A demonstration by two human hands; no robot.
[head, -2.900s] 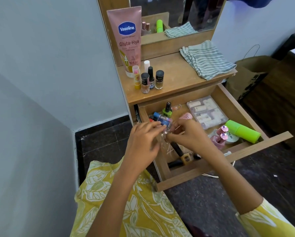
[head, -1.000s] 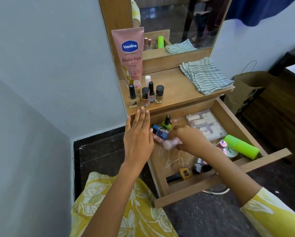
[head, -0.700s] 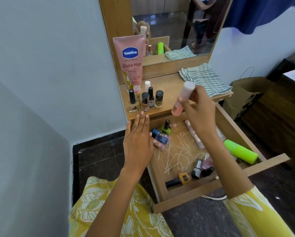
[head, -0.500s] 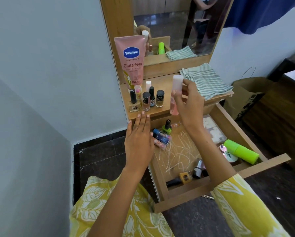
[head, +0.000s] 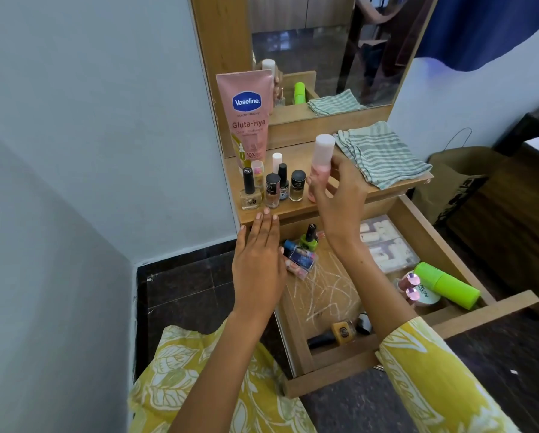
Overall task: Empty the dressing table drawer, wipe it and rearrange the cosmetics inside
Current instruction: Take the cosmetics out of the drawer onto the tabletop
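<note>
The wooden drawer [head: 493, 310] stands pulled out under the dressing table top [head: 296, 210]. My right hand [head: 340, 195] grips a pink bottle with a white cap [head: 322, 160], upright at the table top beside a row of nail polish bottles [head: 274, 189]. My left hand [head: 257, 257] lies flat, fingers straight, on the drawer's left front corner. Inside the drawer lie a green nail polish [head: 308, 240], blue and pink bottles [head: 299, 259], a clear box of small items [head: 387, 242], a green tube [head: 446, 284], pink-capped bottles [head: 410, 287] and a yellow bottle [head: 340, 332].
A pink Vaseline tube [head: 249, 120] leans against the mirror frame. A striped folded cloth [head: 380, 157] lies on the table's right side. A brown paper bag [head: 449, 182] stands on the dark floor to the right. The wall is close on the left.
My right hand lifted the pink bottle out of the drawer and carried it up and left to the table top. My left hand let go and now rests flat at the drawer's corner.
</note>
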